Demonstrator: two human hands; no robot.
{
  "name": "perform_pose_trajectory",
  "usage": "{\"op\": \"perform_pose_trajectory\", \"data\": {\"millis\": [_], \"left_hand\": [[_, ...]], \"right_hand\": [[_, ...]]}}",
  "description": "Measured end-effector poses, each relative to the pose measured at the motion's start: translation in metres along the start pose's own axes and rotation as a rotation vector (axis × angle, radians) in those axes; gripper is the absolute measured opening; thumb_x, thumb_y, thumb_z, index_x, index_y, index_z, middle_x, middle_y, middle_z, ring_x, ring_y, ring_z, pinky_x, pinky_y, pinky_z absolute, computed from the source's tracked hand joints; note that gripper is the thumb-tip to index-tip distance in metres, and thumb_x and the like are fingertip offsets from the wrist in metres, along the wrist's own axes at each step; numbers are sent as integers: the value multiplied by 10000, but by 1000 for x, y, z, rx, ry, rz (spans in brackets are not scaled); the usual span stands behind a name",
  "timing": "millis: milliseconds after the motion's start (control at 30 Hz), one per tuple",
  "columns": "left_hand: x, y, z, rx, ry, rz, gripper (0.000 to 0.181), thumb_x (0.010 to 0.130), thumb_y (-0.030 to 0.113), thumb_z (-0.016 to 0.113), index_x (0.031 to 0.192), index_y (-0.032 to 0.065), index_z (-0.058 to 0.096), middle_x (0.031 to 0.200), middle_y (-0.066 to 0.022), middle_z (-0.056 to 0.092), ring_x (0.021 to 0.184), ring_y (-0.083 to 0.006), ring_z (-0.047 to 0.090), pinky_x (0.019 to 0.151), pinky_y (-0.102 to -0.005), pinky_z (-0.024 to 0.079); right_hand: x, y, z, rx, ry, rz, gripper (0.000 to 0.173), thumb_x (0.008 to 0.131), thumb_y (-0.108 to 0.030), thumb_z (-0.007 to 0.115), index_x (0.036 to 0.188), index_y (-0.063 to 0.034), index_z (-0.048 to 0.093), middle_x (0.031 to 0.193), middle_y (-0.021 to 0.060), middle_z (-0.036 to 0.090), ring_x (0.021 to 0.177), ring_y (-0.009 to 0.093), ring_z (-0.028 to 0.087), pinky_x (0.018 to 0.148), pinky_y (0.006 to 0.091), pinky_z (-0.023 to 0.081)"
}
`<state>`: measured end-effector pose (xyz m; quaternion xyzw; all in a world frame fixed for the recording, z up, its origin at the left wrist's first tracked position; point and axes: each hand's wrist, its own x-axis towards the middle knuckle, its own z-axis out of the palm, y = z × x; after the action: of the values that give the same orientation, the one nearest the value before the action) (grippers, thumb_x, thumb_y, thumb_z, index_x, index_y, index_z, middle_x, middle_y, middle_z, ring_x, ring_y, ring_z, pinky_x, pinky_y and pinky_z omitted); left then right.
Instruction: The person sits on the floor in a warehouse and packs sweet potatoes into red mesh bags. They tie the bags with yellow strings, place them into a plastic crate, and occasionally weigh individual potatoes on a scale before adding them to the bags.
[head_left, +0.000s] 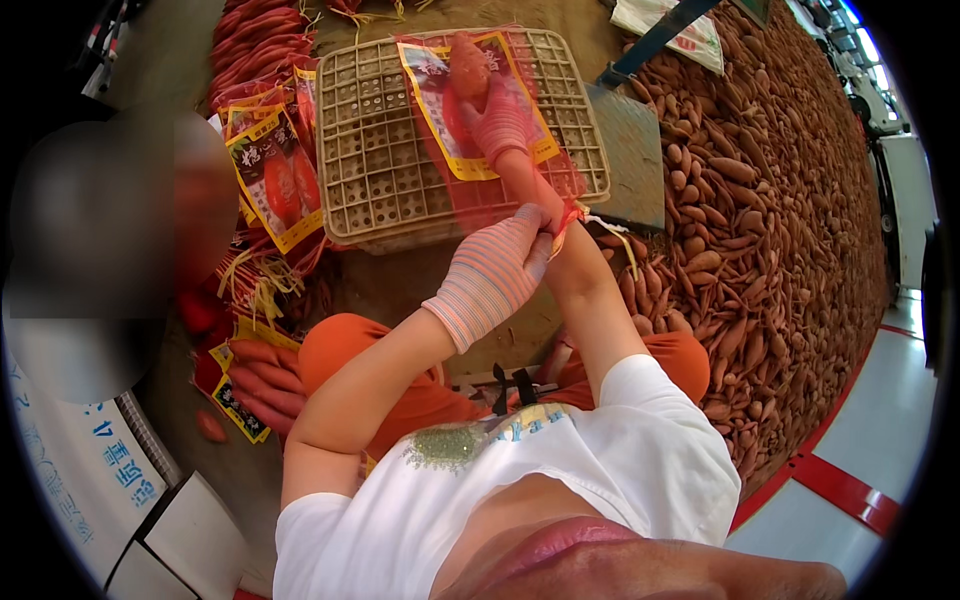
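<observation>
A red mesh bag (469, 199) with a yellow-edged printed label (439, 127) lies over an upturned beige plastic crate (360, 142). Reaching inside the bag, my gloved right hand (504, 120) grips a sweet potato (470, 69) that rests over the label. My left hand (495, 262), in a striped knit glove, pinches the gathered mouth of the bag around my right forearm. A yellow tie and a white strip hang from the bag's mouth to the right of my wrist.
A large heap of sweet potatoes (735, 225) covers the right side. Beside the crate stands a metal platform (626, 157) with a blue post (652, 41). More labelled mesh bags (277, 180) lie at the left, above a filled bag (266, 375). A blurred shape is at far left.
</observation>
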<state>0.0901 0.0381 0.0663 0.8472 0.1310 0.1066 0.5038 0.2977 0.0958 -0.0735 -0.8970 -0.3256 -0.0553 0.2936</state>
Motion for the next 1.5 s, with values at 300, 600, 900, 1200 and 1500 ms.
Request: {"op": "perform_pose_trajectory", "data": {"millis": [300, 600, 900, 1200, 1500], "left_hand": [[7, -10, -7, 4, 21, -50, 253, 935, 257, 572, 1071, 48, 527, 881, -182, 649, 826, -363, 640, 712, -403, 506], [-1, -16, -16, 495, -320, 39, 319, 861, 263, 620, 1113, 69, 597, 924, -192, 654, 865, -366, 630, 730, -421, 507], [1, -5, -8, -33, -82, 18, 229, 935, 109, 578, 1110, -35, 615, 900, -64, 656, 798, -98, 563, 723, -254, 471], [22, -18, 2, 230, 34, -101, 406, 945, 328, 604, 1165, -13, 624, 886, -101, 683, 738, -114, 576, 666, -260, 483], [28, -31, 10, 251, -25, -206, 458, 952, 329, 565, 1285, 14, 571, 1165, -103, 633, 975, -165, 571, 861, -279, 443]], "right_hand": [[16, 8, 20, 187, 14, 52, 579, 799, -326, 640, 1277, -46, 472, 1042, 277, 603, 959, 449, 581, 813, 517, 470], [5, 6, 27, 249, 93, 53, 513, 760, -271, 668, 1190, -35, 522, 1034, 269, 620, 964, 450, 584, 818, 504, 472], [-18, -29, -3, 215, 73, 83, 418, 765, -329, 657, 1074, -49, 618, 1021, 220, 650, 966, 381, 622, 842, 459, 496], [-131, -4, -83, 171, -428, -462, 320, 831, -241, 596, 1119, -112, 647, 1070, 123, 671, 1013, 292, 626, 885, 388, 481], [-231, 281, -338, 180, -297, 469, 353, 913, -157, 523, 1258, -94, 561, 1129, 118, 631, 892, 239, 649, 795, 402, 546]]}}
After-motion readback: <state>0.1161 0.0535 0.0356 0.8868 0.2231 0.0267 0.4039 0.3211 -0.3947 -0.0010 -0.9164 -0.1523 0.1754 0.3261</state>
